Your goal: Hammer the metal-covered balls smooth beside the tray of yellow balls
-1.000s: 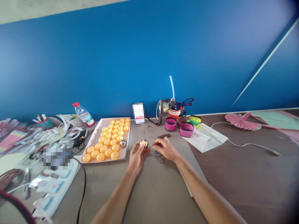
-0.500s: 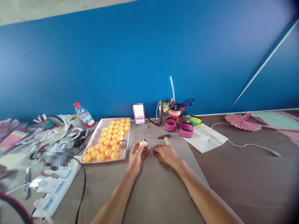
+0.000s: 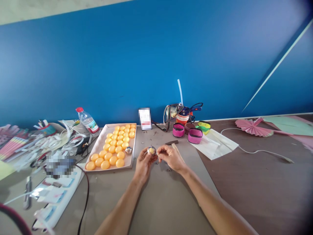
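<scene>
Left grip (image 3: pixel 143 164) clasping silver ball (image 3: pixel 151 150), right grip (image 3: pixel 171 158) at edge (hold unclear), room nearer

On the tabletop (image 3: pixel 156 202), the tray (image 3: pixel 102 140) of balls (image 3: pixel 111 149) lay left of the left hand (image 3: pixel 143 162). The bottle (image 3: pixel 89 122) was left of its far end. The hammer (image 3: pixel 175 147) lay beyond the right hand (image 3: pixel 171 159).

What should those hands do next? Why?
Perhaps the right hand could touch the yellow patch on the shiny ball: that patch looks bare of silver, and the hand is right beside the ball, which the left hand holds.
</scene>
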A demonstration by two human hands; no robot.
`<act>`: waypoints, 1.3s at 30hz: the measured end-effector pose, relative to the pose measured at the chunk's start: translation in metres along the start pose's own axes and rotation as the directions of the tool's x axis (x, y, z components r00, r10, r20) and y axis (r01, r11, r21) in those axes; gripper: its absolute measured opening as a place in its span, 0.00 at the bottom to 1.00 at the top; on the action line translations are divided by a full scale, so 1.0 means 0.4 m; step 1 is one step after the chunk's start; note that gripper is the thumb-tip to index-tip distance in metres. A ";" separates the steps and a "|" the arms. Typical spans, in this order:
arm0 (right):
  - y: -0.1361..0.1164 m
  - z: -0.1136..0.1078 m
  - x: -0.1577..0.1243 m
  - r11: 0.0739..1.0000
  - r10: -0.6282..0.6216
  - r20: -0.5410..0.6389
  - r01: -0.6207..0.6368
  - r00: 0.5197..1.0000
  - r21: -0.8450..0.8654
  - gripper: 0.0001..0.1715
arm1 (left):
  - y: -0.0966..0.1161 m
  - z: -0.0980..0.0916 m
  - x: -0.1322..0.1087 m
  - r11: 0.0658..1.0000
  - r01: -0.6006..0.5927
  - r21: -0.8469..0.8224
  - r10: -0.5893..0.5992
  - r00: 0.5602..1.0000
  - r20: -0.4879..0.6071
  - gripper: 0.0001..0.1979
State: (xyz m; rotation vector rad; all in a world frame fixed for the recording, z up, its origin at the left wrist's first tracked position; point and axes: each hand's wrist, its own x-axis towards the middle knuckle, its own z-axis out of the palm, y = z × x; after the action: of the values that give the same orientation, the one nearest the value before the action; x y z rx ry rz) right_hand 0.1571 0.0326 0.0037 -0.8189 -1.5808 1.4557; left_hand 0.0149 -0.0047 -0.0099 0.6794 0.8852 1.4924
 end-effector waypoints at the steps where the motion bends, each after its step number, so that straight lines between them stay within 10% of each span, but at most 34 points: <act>1: 0.000 0.003 0.000 1.000 -0.008 -0.024 0.008 1.000 -0.003 0.05 | -0.003 -0.001 0.000 1.000 0.001 0.002 -0.001 1.000 0.007 0.17; 15: -0.012 0.025 -0.022 0.872 -0.281 0.000 0.255 0.960 -0.417 0.08 | -0.017 0.004 -0.003 0.998 -0.029 0.047 0.028 0.999 0.032 0.16; 39: -0.012 0.021 -0.011 0.899 -0.261 -0.047 0.225 0.964 -0.376 0.07 | -0.018 0.002 -0.005 0.987 -0.047 0.151 0.044 0.999 0.024 0.18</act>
State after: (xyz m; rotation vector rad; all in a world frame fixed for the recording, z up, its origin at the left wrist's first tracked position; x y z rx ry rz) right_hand 0.1520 0.0242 0.0080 -0.8507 -1.8372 0.9396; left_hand 0.0199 -0.0066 -0.0153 0.8306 0.9798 1.4662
